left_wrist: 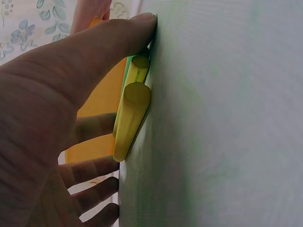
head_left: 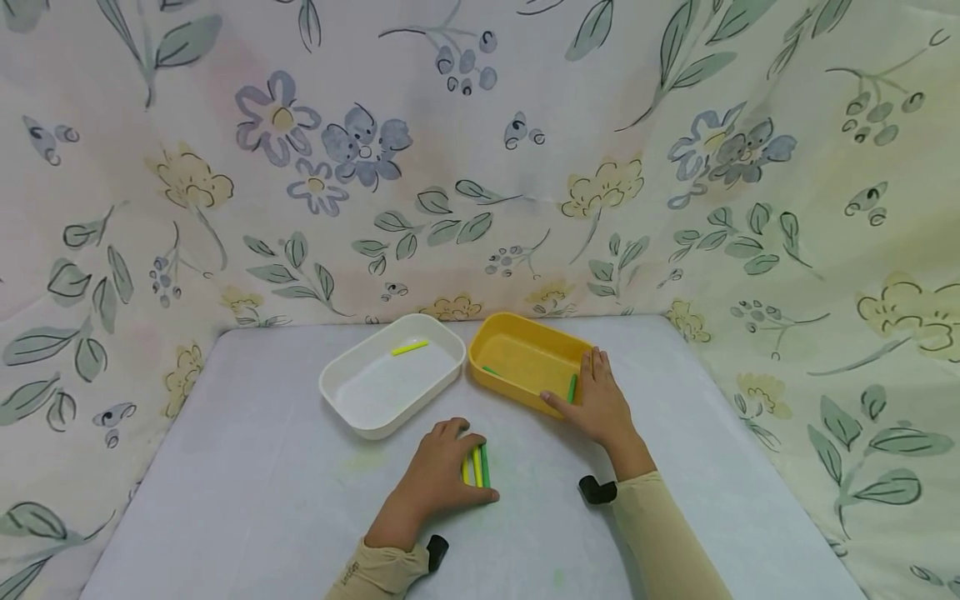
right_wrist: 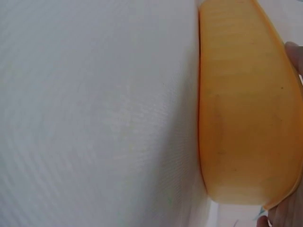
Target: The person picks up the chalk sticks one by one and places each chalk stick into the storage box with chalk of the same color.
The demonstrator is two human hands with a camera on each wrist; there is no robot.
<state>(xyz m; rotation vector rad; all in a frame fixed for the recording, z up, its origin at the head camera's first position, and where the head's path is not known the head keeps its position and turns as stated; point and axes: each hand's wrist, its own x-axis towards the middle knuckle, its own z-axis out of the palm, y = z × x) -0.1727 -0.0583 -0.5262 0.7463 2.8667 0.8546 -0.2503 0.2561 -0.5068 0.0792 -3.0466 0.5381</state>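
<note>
My left hand (head_left: 444,468) is low over the table, its thumb and index finger curved round the ends of a green chalk stick (head_left: 484,465). Beside it, under the same hand, lie two yellow chalk sticks (left_wrist: 132,118), their ends showing below the thumb in the left wrist view. I cannot tell whether the hand grips these too. My right hand (head_left: 602,407) rests at the near right corner of a yellow tray (right_wrist: 251,109), thumb over the near rim, fingers fairly straight along the right end. Between thumb and fingers, another green chalk stick (head_left: 572,388) sits inside the tray.
Left of the yellow tray stands a white tray (head_left: 352,417) holding a yellow chalk stick (head_left: 410,347). One more green piece (head_left: 491,371) lies by the yellow tray's left wall. A white cloth covers the table (head_left: 225,467); a flowered curtain (head_left: 480,167) hangs behind.
</note>
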